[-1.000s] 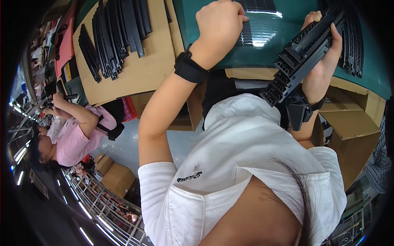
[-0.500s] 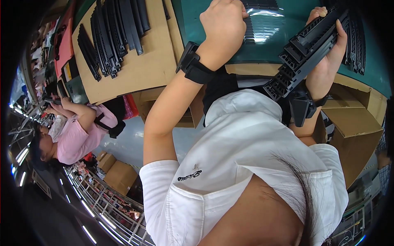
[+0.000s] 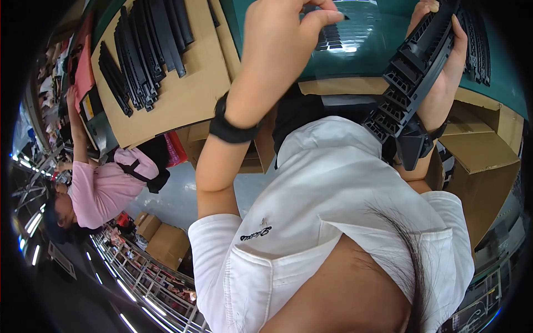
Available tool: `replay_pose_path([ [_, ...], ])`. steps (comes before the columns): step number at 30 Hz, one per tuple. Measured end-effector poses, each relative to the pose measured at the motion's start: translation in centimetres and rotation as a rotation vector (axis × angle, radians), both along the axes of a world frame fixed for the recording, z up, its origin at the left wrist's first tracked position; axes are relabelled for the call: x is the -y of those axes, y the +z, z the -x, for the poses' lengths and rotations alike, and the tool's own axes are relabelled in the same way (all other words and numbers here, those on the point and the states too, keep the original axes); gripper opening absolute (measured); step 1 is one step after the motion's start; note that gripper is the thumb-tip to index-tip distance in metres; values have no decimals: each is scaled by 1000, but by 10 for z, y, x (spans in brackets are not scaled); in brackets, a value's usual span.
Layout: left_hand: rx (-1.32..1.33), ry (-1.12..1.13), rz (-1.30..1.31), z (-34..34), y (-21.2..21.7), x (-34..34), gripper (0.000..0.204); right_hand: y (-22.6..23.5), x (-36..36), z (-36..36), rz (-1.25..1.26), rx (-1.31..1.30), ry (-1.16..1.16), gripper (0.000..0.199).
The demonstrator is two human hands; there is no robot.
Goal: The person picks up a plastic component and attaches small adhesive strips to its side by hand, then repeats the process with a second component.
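Observation:
My left hand (image 3: 283,39) is raised over the green table. Its thumb and fingers are pinched together, and a small dark piece (image 3: 346,18) shows at the thumb tip, too small to name. My right hand (image 3: 447,72) grips a long black plastic part with rows of open ribbed cells (image 3: 408,83), perhaps several strips together. The part slants from the upper right down toward my apron. Below my left hand, black ribbed pieces (image 3: 332,41) lie on the shiny green tabletop (image 3: 377,50).
Several long black strips (image 3: 150,50) lie on a cardboard sheet (image 3: 205,72) at the left. More black strips (image 3: 477,50) lie at the far right of the table. An open cardboard box (image 3: 477,161) stands below on the right. A person in pink (image 3: 105,183) works at the left.
My left hand has moved left and turned, and its pinched fingertips now show. The ribbed part has tilted slightly in my right hand. The person in pink has stretched an arm up.

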State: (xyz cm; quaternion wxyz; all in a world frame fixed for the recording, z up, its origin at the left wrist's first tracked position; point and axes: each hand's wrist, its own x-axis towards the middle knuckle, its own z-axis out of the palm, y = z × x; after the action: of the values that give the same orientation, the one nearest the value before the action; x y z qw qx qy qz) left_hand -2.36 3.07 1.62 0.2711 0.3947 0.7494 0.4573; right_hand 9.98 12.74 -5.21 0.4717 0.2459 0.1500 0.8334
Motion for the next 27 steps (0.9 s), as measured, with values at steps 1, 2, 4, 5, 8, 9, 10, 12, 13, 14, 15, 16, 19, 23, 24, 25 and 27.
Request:
replay_pose_path([
  [1, -140, -34, -65, -5, 13, 5, 6, -1, -1, -2, -1, 11, -17, 45],
  [2, -278, -69, -132, -8, 19, 6, 7, -1, -3, -4, -1, 24, -29, 45],
  [4, -267, -58, -139, -16, 27, 17, 7, 4, 1, -2, 0, 32, -9, 44],
  [5, -257, -54, -146, -18, 24, 15, 7, 7, 3, -3, -1, 34, -7, 44],
  [8, -223, -50, -167, -27, 19, 9, 8, 17, 10, -6, 86, -36, 86, 42],
  [9, -210, -52, -175, -28, 20, 12, 8, 16, 10, -7, 86, -32, 82, 42],
  [10, -198, -53, -182, -30, 17, 11, 8, 15, 9, -7, 64, 2, 70, 42],
  [12, -173, -52, -195, -31, 13, 10, 9, 14, 9, -8, 23, 72, 49, 42],
  [13, -162, -53, -201, -31, 12, 9, 9, 17, 9, -10, 24, 74, 46, 42],
  [14, -151, -54, -206, -32, 11, 10, 9, 25, 10, -14, -153, 505, -86, 42],
  [15, -139, -55, -212, -33, 11, 9, 9, 32, 10, -18, -332, 935, -218, 41],
  [16, -127, -57, -217, -34, 10, 9, 10, 35, 10, -20, -511, 1364, -353, 41],
  [19, -88, -73, -238, -36, 8, 5, 10, 36, 7, -24, -495, 1344, -348, 40],
  [23, -64, -46, -244, -36, 0, 11, 11, 30, 14, -13, -419, 1344, -322, 40],
  [24, -52, -47, -251, -38, -1, 10, 12, 30, 14, -12, -381, 1362, -332, 40],
  [25, -42, -47, -258, -38, -1, 11, 12, 31, 15, -12, -380, 1363, -334, 40],
  [27, -26, -42, -270, -35, -1, 15, 12, 31, 16, -13, -402, 1304, -343, 35],
])
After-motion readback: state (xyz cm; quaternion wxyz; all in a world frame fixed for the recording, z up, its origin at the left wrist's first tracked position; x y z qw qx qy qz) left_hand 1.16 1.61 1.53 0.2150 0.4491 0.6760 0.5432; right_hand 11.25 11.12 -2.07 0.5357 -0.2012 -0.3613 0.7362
